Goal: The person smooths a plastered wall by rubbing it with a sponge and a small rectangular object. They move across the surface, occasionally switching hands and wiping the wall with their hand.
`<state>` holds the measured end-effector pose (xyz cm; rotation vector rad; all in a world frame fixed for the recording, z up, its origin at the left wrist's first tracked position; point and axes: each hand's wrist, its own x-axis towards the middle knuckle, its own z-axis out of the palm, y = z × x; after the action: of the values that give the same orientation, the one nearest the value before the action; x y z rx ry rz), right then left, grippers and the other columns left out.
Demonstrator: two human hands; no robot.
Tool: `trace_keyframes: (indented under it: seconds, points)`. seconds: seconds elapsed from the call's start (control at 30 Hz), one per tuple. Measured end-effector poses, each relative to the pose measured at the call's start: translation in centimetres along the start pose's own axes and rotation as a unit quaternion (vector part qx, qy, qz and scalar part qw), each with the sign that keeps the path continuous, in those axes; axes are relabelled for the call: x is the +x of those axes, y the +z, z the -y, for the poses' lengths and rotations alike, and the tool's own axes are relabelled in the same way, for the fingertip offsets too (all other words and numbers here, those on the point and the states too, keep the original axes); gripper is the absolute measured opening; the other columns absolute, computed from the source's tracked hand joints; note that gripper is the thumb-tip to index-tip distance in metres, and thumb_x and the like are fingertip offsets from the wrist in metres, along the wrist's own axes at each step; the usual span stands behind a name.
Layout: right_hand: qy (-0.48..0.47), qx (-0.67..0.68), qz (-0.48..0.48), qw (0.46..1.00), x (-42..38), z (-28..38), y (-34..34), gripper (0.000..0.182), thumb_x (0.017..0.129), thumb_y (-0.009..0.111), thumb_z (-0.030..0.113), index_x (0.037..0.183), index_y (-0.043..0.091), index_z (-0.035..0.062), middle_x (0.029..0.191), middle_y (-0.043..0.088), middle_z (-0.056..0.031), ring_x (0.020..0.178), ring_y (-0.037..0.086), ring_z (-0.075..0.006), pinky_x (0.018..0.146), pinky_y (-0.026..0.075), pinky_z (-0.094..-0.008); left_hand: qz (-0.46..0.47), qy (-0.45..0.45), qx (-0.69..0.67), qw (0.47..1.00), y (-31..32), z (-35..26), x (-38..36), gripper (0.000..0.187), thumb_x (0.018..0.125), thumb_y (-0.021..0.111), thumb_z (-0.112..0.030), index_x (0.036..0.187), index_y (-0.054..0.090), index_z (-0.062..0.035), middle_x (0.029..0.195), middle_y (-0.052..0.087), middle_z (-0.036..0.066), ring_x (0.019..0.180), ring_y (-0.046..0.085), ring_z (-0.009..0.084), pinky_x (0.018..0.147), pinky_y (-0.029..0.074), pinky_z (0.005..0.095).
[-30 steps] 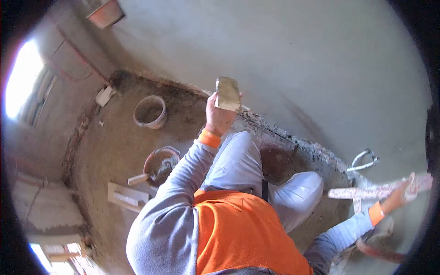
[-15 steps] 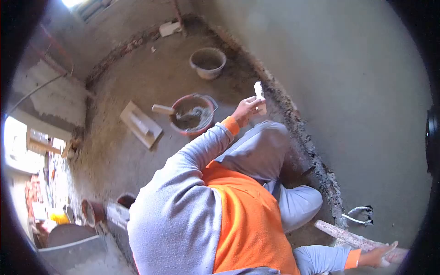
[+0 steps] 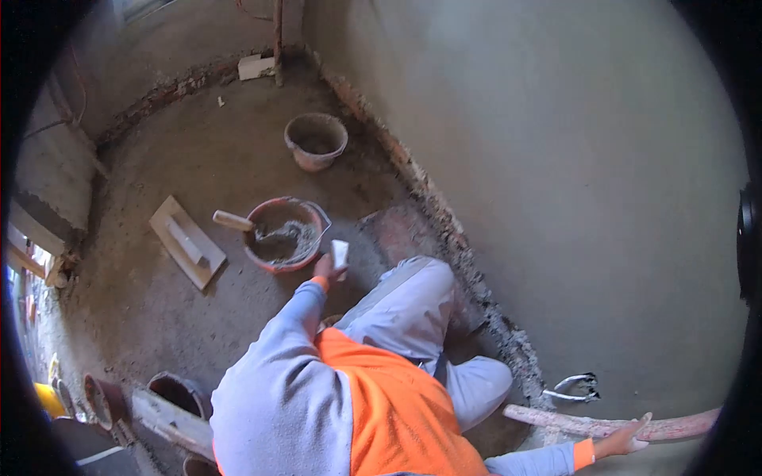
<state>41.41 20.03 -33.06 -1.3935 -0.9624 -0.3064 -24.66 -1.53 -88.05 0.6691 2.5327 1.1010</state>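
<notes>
Left hand (image 3: 329, 270): pale piece (image 3: 340, 255) is gripped near red bucket (image 3: 255, 257).
Right hand (image 3: 624, 439): long bar (image 3: 683, 428) is grasped, well apart from red bucket.
Float (image 3: 208, 274): is laid near red bucket.

**Two buckets, one float, one long bar**

You have two buckets, one (image 3: 316, 163) at upper centre, one (image 3: 274, 262) left of centre. You see one float (image 3: 188, 242) at left, one tool handle (image 3: 233, 220) beside centre-left, one small white piece (image 3: 340, 254) near centre, one long bar (image 3: 683, 427) at lower right, and at least three containers (image 3: 105, 401) at lower left.
</notes>
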Motion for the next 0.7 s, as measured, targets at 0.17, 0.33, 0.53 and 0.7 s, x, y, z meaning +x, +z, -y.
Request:
trace_keyframes:
  seconds: [0.17,0.33,0.53,0.7]
  points:
    - [0.031,0.023,0.013,0.999,-0.6,1.4,-0.3,0.097,0.076,0.077,0.046,0.137,0.031,-0.0152,0.122,0.054,-0.0282,0.095,0.063,-0.0302,0.085,0.054,-0.0357,0.16,-0.077,-0.062,0.982,-2.6,1.5,0.6,0.079,0.071,0.076,-0.047,0.13,0.051,-0.0004,0.129,0.055,0.023,0.121,0.051,0.0378,0.102,0.039,0.041]
    - [0.021,-0.038,0.044,0.998,0.9,0.1,-1.0,0.099,0.076,0.075,0.051,0.136,0.031,-0.0148,0.124,0.053,-0.0289,0.102,0.06,-0.0339,0.09,0.05,-0.0393,0.092,-0.094,-0.071,0.989,-2.4,0.7,0.3,0.095,0.075,0.075,-0.044,0.146,0.028,-0.0001,0.151,0.03,0.02,0.142,0.025,0.0334,0.116,0.021,0.0367]
    - [0.001,-0.09,0.02,0.996,1.1,-0.4,-0.7,0.1,0.076,0.074,0.053,0.135,0.031,-0.0148,0.123,0.053,-0.0287,0.104,0.059,-0.0348,0.092,0.048,-0.0414,0.056,-0.125,-0.12,0.983,-2.0,0.6,0.7,0.095,0.073,0.072,-0.045,0.145,0.029,0.0,0.15,0.032,0.021,0.141,0.025,0.034,0.115,0.021,0.0371]
    - [0.007,-0.022,0.018,1.0,1.1,-0.6,-0.6,0.097,0.079,0.075,0.048,0.136,0.028,-0.015,0.121,0.054,-0.0283,0.101,0.061,-0.0312,0.088,0.05,-0.0388,0.046,-0.094,-0.149,0.983,0.1,-0.1,2.4,0.07,0.073,0.074,-0.04,0.124,0.052,0.0014,0.125,0.055,0.022,0.119,0.048,0.0387,0.099,0.038,0.0441]
